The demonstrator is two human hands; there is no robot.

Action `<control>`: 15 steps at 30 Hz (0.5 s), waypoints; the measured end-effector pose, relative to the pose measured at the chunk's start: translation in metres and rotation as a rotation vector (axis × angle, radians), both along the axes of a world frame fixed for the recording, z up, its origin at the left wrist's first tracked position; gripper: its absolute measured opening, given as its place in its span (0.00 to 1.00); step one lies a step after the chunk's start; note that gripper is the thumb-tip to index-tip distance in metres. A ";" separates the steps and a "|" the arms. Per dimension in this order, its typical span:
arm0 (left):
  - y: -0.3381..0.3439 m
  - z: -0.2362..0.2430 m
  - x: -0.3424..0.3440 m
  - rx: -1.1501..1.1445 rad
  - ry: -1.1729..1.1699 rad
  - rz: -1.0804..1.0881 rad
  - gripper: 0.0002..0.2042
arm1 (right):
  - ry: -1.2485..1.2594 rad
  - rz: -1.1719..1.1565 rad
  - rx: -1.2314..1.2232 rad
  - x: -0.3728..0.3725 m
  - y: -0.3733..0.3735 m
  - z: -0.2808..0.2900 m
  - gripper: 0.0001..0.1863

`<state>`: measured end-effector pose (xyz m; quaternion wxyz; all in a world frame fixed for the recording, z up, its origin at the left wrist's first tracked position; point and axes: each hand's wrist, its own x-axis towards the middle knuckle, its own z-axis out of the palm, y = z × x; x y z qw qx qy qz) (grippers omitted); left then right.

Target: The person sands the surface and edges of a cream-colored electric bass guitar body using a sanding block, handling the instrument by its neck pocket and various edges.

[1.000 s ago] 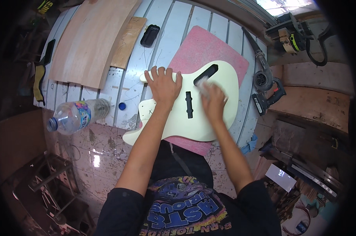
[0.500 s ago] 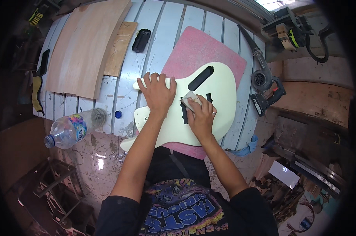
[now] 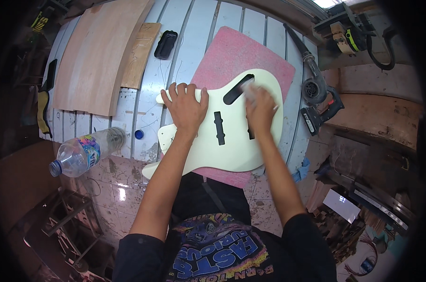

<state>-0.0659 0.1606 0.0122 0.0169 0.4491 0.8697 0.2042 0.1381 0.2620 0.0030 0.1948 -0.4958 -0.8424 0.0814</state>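
Observation:
A cream-white electric guitar body [image 3: 203, 152] lies flat on a pink mat [image 3: 236, 51]. Dark cavities are cut into it: a long slanted one and two narrow slots, one of them partly covered by my right hand. My left hand [image 3: 185, 107] rests with fingers spread on the upper horn at the body's left. At the right side, my right hand [image 3: 261, 110], blurred by motion, presses a pale folded piece of sandpaper [image 3: 248, 89] against the surface beside the slanted cavity.
A slatted white table [image 3: 185, 51] carries wooden boards [image 3: 100, 56], a black plastic case [image 3: 166, 44], a blue cap [image 3: 138, 135] and a cordless blower [image 3: 311, 89] at right. An open plastic bottle [image 3: 88, 152] lies at the left edge. A blue cloth [image 3: 301, 170] hangs near the right edge.
My right hand has moved right and away from me with the sandpaper, uncovering the middle slot. My left hand stays on the horn. The whole view has shifted slightly.

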 end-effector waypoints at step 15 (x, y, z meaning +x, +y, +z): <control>0.002 -0.001 0.000 -0.013 0.001 0.010 0.20 | 0.140 -0.160 0.024 0.002 0.054 0.040 0.24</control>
